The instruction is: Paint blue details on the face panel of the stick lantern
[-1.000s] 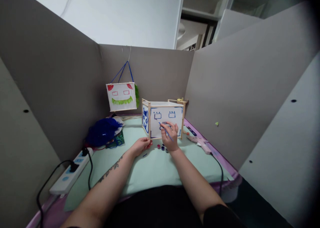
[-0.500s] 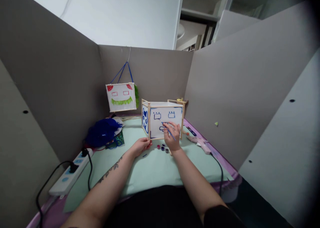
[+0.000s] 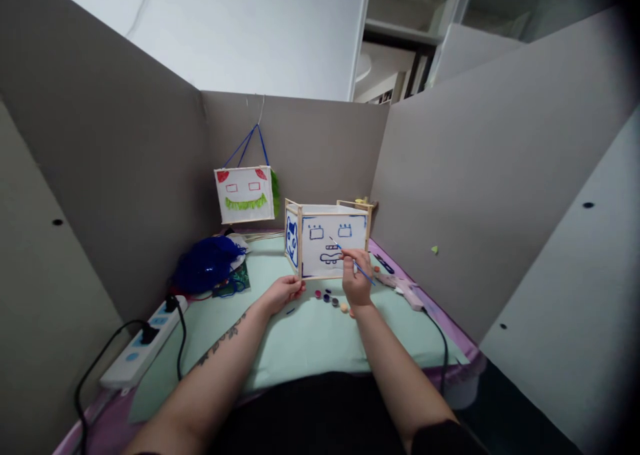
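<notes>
A box-shaped lantern [image 3: 327,225] with white panels and a wooden stick frame stands on the pale green table cover; blue face drawings mark its front and left side. My left hand [image 3: 283,294] pinches the frame's lower left corner. In my right hand [image 3: 357,278] is a thin blue paintbrush [image 3: 364,272], its tip in front of the front panel between the two drawn eyes. Whether the tip touches the panel I cannot tell. Small paint pots [image 3: 335,302] sit in a slanting row below the lantern.
At left are blue yarn [image 3: 205,263] and a white power strip [image 3: 143,342] with black cables. A pink glue gun [image 3: 407,291] lies at right. Behind hangs a white face-painted lantern [image 3: 246,195]. Grey partitions [image 3: 320,142] enclose the table.
My right hand and the brush have moved right, away from the drawn mouth, uncovering it and more paint pots. My left hand stays at the frame corner. The view has shifted slightly.
</notes>
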The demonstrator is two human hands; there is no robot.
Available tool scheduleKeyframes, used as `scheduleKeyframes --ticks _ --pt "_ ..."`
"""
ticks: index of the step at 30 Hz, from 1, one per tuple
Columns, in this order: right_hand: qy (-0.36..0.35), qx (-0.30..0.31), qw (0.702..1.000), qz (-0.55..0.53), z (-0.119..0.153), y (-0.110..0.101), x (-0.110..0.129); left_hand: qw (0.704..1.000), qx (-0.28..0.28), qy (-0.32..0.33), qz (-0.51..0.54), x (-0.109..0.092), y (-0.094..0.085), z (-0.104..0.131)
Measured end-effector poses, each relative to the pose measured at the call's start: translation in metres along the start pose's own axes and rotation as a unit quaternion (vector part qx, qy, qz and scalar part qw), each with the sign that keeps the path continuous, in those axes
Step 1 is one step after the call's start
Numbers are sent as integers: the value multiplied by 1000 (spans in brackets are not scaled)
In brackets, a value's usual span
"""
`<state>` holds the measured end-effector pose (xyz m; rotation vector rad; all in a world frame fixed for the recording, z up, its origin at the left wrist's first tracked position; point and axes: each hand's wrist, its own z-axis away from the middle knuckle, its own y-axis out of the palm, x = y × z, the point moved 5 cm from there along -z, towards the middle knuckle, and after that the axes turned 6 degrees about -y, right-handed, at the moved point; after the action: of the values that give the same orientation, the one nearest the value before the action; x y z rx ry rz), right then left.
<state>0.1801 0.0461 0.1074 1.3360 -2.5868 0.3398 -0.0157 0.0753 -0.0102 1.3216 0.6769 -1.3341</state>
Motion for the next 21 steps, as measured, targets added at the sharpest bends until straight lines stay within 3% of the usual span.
scheduleKeyframes --ticks 6,14,21 --pt "-17 44 999 -17 0 7 5 1000 -5 -4 -1 -3 2 3" --pt "-35 43 996 72 1 14 5 1000 -3 4 -3 -2 2 2" --pt "-45 61 994 77 0 17 8 1000 0 3 -5 0 0 0"
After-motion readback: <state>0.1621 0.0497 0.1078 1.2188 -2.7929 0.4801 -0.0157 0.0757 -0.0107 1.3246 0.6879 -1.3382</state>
